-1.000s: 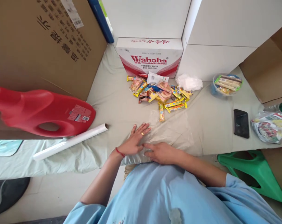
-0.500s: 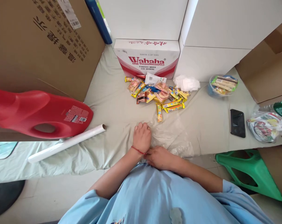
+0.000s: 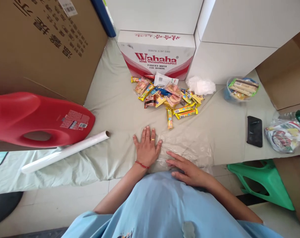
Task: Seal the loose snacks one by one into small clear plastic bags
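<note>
My left hand (image 3: 147, 149) lies flat on the cloth-covered table (image 3: 120, 142), fingers spread, with a ring on one finger and a red cord at the wrist. To its right, my right hand (image 3: 187, 168) has its fingers apart near the table's front edge and grips nothing. Between and beyond the hands a clear plastic bag or film (image 3: 189, 145) lies spread out; whether the right fingers touch it I cannot tell. Past my hands sits a heap of wrapped snacks (image 3: 162, 94), with yellow sticks (image 3: 186, 114) on its near side.
Behind the snacks stands a Wahaba-style water carton (image 3: 156, 61). On the left are a red jug (image 3: 48, 119), a white roll (image 3: 65, 152) and a big cardboard box (image 3: 48, 49). A snack tub (image 3: 239, 96), black phone (image 3: 254, 131) and green stool (image 3: 266, 183) are at right.
My left hand has opened from a curled shape and flattened on the table. My right hand has moved right, away from the left wrist, and its fingers have spread.
</note>
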### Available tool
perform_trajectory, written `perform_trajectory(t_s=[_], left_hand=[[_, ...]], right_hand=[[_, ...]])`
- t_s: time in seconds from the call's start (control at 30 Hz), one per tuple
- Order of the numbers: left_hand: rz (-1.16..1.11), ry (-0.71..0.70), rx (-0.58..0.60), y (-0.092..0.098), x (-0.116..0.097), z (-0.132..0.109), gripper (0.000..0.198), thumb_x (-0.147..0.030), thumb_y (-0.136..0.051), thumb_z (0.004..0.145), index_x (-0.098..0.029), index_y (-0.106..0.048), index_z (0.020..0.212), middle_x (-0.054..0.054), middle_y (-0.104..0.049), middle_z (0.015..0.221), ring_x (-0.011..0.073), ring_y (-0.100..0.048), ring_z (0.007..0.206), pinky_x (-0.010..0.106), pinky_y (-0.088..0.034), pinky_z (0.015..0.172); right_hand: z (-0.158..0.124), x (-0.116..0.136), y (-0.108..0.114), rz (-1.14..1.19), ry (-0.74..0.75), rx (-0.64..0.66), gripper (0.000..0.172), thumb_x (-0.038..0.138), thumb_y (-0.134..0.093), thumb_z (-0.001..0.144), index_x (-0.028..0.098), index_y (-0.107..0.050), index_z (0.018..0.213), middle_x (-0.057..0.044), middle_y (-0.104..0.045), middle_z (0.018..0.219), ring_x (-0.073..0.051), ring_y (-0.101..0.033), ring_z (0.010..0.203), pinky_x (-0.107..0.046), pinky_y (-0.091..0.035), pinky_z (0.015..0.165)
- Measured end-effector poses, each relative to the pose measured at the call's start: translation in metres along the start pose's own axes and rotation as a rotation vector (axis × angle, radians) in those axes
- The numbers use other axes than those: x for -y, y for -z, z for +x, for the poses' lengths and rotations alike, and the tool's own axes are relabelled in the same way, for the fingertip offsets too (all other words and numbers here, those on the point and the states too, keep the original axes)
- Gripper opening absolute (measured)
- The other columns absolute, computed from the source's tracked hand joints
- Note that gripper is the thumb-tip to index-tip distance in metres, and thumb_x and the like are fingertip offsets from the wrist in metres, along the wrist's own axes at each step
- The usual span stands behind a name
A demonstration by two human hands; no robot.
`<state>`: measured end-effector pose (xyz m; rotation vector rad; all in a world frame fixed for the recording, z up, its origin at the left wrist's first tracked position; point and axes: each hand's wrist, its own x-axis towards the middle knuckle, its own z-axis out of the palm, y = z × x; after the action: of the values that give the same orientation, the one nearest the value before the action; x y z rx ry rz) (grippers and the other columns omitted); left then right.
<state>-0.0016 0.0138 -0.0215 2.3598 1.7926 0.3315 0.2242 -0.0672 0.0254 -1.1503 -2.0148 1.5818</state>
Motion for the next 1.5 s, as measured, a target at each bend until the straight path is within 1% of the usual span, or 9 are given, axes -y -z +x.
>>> perform_trajectory(t_s=[0.1,0.23,0.37,0.53,0.63,0.87,1.07,1.27,1.5], left_hand=[[-0.012,-0.081,-0.245,-0.004,0.005,-0.003,0.059,-0.04,-0.057,0.1,-0.01,-0.046,0.15,0.028,-0.044,0.158,0.0381,-0.034,0.154,0.065,-0.026,0.121],[-0.044,-0.396,-0.609,-0.012,0.014,-0.013,0.034,-0.018,-0.065,0.094,-0.025,-0.063,0.127,0.009,-0.076,0.117,0.0225,-0.062,0.13,0.043,-0.038,0.117],[-0.056,-0.637,-0.379,-0.011,0.018,-0.013,0.024,-0.013,-0.057,0.098,-0.03,-0.07,0.108,-0.001,-0.08,0.11,0.0159,-0.068,0.12,0.041,-0.027,0.124],[-0.14,-0.371,-0.038,0.004,0.022,0.004,0.041,-0.02,-0.045,0.102,-0.024,-0.057,0.141,0.011,-0.069,0.139,0.0262,-0.053,0.143,0.069,0.001,0.126],[-0.174,-0.201,0.094,0.012,0.026,0.013,0.052,-0.034,-0.042,0.105,-0.02,-0.042,0.155,0.016,-0.058,0.152,0.0286,-0.048,0.147,0.073,0.001,0.124],[-0.016,-0.288,0.29,0.02,0.039,0.009,0.092,-0.073,-0.056,0.089,-0.023,-0.032,0.163,0.018,-0.019,0.172,0.04,-0.024,0.158,0.078,0.006,0.119],[0.032,-0.3,0.327,0.018,0.043,-0.013,0.107,-0.083,-0.062,0.078,-0.03,-0.028,0.164,0.019,-0.012,0.174,0.0434,-0.017,0.159,0.078,0.007,0.118],[0.028,-0.278,0.307,0.014,0.043,-0.023,0.109,-0.085,-0.061,0.077,-0.029,-0.029,0.164,0.022,-0.011,0.173,0.042,-0.019,0.159,0.076,0.007,0.119],[0.032,-0.296,0.258,0.013,0.04,-0.024,0.087,-0.074,-0.06,0.087,-0.034,-0.036,0.161,0.019,-0.012,0.173,0.0412,-0.02,0.159,0.076,0.006,0.119]], right_hand=[[-0.003,-0.001,0.002,0.072,-0.013,-0.056,0.049,0.04,-0.054,0.105,0.029,-0.049,0.152,-0.013,-0.026,0.172,-0.02,-0.067,0.125,-0.042,-0.052,0.11],[0.013,0.001,-0.002,-0.075,0.002,-0.081,0.041,0.037,-0.054,0.105,0.024,-0.059,0.143,-0.013,-0.04,0.165,-0.026,-0.05,0.145,-0.047,-0.044,0.119],[0.029,0.005,-0.007,-0.195,0.044,-0.056,0.038,0.032,-0.052,0.105,0.019,-0.066,0.137,-0.015,-0.058,0.149,-0.025,-0.056,0.139,-0.044,-0.047,0.116],[0.032,0.012,-0.004,-0.295,0.08,0.044,0.037,0.029,-0.052,0.105,0.016,-0.069,0.134,-0.015,-0.055,0.154,-0.025,-0.056,0.136,-0.042,-0.046,0.116],[0.033,0.016,0.0,-0.375,0.115,0.123,0.038,0.032,-0.053,0.105,0.019,-0.068,0.137,-0.011,-0.051,0.158,-0.027,-0.057,0.131,-0.046,-0.046,0.114],[0.024,0.021,0.012,-0.17,0.219,0.19,0.035,0.033,-0.051,0.106,0.021,-0.071,0.132,-0.009,-0.069,0.139,-0.022,-0.063,0.124,-0.038,-0.049,0.109],[0.015,-0.001,0.038,-0.454,0.036,-0.417,0.043,0.035,-0.044,0.108,0.026,-0.057,0.149,-0.01,-0.061,0.149,-0.025,-0.054,0.14,-0.05,-0.042,0.118],[-0.014,-0.073,0.065,-0.902,-0.328,-0.529,0.055,0.045,-0.042,0.106,0.026,-0.045,0.158,-0.009,-0.04,0.166,-0.036,-0.026,0.157,-0.067,-0.022,0.124],[-0.001,-0.066,0.124,-0.676,-0.193,-0.756,0.045,0.046,-0.044,0.104,0.019,-0.066,0.133,-0.017,-0.069,0.132,-0.029,-0.064,0.123,-0.048,-0.051,0.106]])
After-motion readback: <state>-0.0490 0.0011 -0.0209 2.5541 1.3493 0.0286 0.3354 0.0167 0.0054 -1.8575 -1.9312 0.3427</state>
